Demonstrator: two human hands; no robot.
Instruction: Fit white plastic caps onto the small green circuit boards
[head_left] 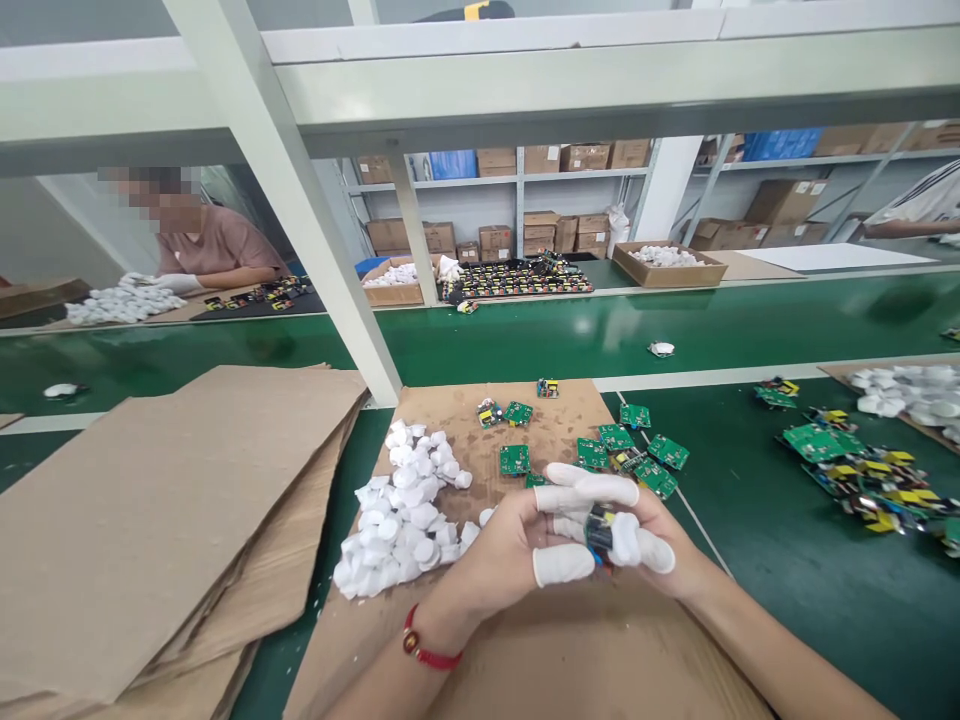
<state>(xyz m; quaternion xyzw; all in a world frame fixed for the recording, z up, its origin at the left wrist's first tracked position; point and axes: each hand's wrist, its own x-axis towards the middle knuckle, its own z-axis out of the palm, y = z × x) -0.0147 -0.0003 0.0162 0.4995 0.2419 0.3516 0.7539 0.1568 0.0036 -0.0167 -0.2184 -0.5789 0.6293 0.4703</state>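
Observation:
Both hands wear white finger cots and meet above the cardboard sheet [570, 640]. Between them is a small circuit board [599, 530] with dark and yellow components, seen edge-on. My left hand [525, 545], a red bracelet on its wrist, grips the board from the left with thumb and fingers. On the other side my right hand [651, 530] closes around it, its thumb beside a white piece [624, 540] against the board. Fingers hide part of the board. Left of the hands lies a heap of white pieces [409, 510]. Several green circuit boards [514, 460] lie just beyond the hands.
Stacked cardboard sheets [187, 500] lie at left, beside a slanting white post [300, 200]. More circuit boards [862, 470] are piled at right. Across the green conveyor belt [525, 345] stand rows of boards [517, 278] and a box of white pieces [667, 265]. A co-worker [217, 245] sits at far left.

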